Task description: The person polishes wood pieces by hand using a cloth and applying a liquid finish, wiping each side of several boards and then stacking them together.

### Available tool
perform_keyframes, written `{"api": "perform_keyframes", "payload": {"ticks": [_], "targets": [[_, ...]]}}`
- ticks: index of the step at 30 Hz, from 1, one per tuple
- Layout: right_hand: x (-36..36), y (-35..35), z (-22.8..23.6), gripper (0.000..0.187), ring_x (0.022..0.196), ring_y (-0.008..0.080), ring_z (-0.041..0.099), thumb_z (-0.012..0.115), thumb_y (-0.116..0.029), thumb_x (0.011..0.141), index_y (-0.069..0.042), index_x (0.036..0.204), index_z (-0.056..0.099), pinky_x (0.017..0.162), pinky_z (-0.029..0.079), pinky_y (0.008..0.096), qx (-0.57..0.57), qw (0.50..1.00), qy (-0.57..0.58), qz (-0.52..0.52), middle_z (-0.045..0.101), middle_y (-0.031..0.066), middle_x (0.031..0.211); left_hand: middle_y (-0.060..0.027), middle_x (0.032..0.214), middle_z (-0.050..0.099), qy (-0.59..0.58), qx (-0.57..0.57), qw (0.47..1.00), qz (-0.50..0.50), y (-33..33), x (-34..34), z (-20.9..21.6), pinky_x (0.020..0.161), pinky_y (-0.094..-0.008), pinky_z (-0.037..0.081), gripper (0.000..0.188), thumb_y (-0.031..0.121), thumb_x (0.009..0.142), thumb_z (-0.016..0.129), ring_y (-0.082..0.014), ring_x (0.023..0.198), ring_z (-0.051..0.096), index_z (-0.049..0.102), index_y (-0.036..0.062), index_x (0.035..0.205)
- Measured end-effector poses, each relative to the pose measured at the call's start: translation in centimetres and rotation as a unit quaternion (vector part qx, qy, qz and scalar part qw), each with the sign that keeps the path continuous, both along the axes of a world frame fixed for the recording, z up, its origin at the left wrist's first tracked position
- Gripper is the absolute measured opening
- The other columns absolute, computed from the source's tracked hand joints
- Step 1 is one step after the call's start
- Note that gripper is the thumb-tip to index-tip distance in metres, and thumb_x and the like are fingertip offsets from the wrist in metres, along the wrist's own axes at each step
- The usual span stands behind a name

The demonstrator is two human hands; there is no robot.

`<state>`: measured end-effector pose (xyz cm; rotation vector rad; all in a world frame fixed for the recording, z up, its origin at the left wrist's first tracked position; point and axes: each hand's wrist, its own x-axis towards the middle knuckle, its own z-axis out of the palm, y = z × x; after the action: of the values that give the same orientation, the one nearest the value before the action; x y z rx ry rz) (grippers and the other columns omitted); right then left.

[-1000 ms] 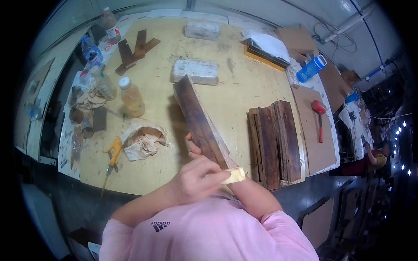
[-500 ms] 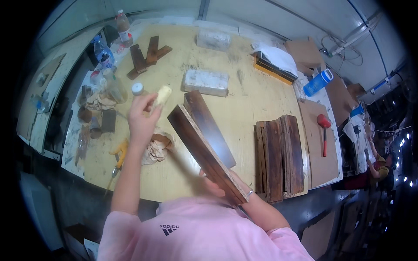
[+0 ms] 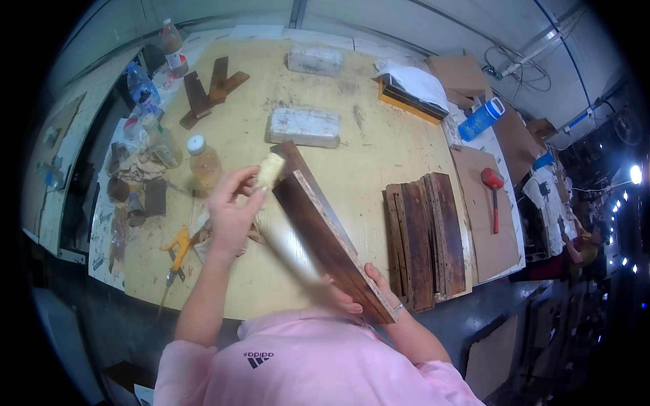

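Observation:
My left hand (image 3: pixel 233 210) is closed around a pale yellow block (image 3: pixel 269 169), soft-looking and roughly cylindrical. The block is by the far end of a dark brown wooden board (image 3: pixel 328 247); I cannot tell whether they touch. That board is tilted on its edge, showing a rough, lighter side. Its near end rests in my right hand (image 3: pixel 380 283), with fingers on both sides. Behind it a second dark board (image 3: pixel 292 154) is partly hidden. Under my left wrist lies crumpled brown paper (image 3: pixel 254 234), largely covered. A blurred streak crosses the view between my hands.
To the right stand several dark boards (image 3: pixel 420 243) in a row, near a red mallet (image 3: pixel 493 181) on cardboard. A white-capped bottle (image 3: pixel 204 162) and a yellow-handled tool (image 3: pixel 177 247) are at left. Pale wrapped blocks (image 3: pixel 303 127) sit farther back.
My left hand has brought the yellow block right and downward, close to the board's far end. The white-capped bottle shows more fully. The whole view has shifted slightly.

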<state>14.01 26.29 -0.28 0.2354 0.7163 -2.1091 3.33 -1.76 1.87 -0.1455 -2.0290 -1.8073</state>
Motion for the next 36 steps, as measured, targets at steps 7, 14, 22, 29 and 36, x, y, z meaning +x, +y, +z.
{"api": "perform_keyframes", "payload": {"ticks": [7, 14, 22, 29, 36], "targets": [[0.2, 2.9, 2.5, 0.048, 0.056, 0.0143, 0.056, 0.064, -0.041, 0.088, 0.003, 0.107, 0.066, 0.051, 0.044, 0.0249, 0.345, 0.89, 0.262, -0.142, 0.06, 0.0084, 0.077, -0.003, 0.09, 0.059, -0.062, -0.074, 0.995, 0.009, 0.4, 0.1, -3.9, 0.073, -0.0243, 0.047, 0.031, -0.004, 0.079, 0.07, -0.0106, 0.077, 0.053, 0.067, -0.0015, 0.11], [0.6, 7.3, 1.5, 0.044, 0.085, 0.0303, 0.056, 0.078, -0.028, 0.069, 0.001, 0.101, 0.069, 0.072, 0.048, 0.041, 0.864, 0.329, 0.337, -0.18, 0.056, 0.0127, 0.09, -0.0023, 0.093, 0.056, -0.164, 0.012, 0.986, -0.031, -0.7, 2.5, -6.1, 0.071, -0.0219, 0.046, 0.03, -0.006, 0.082, 0.067, -0.0089, 0.079, 0.052, 0.066, -0.0036, 0.111], [-2.3, 4.4, 0.2, 0.042, 0.098, 0.0334, 0.057, 0.077, -0.014, 0.071, -0.003, 0.111, 0.067, 0.086, 0.047, 0.0446, 0.772, 0.326, 0.504, -0.21, 0.06, 0.016, 0.104, -0.0022, 0.095, 0.054, -0.167, 0.015, 0.984, -0.059, -0.6, 3.5, -6.4, 0.07, -0.021, 0.046, 0.031, -0.007, 0.083, 0.067, -0.0076, 0.079, 0.052, 0.064, -0.004, 0.114], [-7.9, -6.5, -1.1, 0.081, 0.104, 0.0334, 0.054, 0.085, -0.039, 0.066, 0.004, 0.127, 0.053, 0.092, 0.045, 0.0433, 0.751, 0.421, 0.509, 0.022, 0.056, 0.0182, 0.105, -0.0017, 0.097, 0.055, -0.176, 0.069, 0.98, -0.064, -1.4, 4.9, -6.2, 0.071, -0.0192, 0.046, 0.032, -0.007, 0.086, 0.065, -0.0066, 0.08, 0.052, 0.062, -0.0039, 0.118], [-10.5, -4.6, -1.4, 0.055, 0.092, 0.0326, 0.06, 0.08, -0.025, 0.066, 0.007, 0.107, 0.062, 0.082, 0.051, 0.0415, 0.75, 0.492, 0.442, 0.01, 0.058, 0.0192, 0.098, -0.0055, 0.101, 0.063, -0.182, 0.15, 0.972, -0.02, -3.1, 6.3, -5.1, 0.075, -0.0196, 0.048, 0.031, -0.006, 0.09, 0.061, -0.0072, 0.085, 0.056, 0.058, -0.0071, 0.122]]}}
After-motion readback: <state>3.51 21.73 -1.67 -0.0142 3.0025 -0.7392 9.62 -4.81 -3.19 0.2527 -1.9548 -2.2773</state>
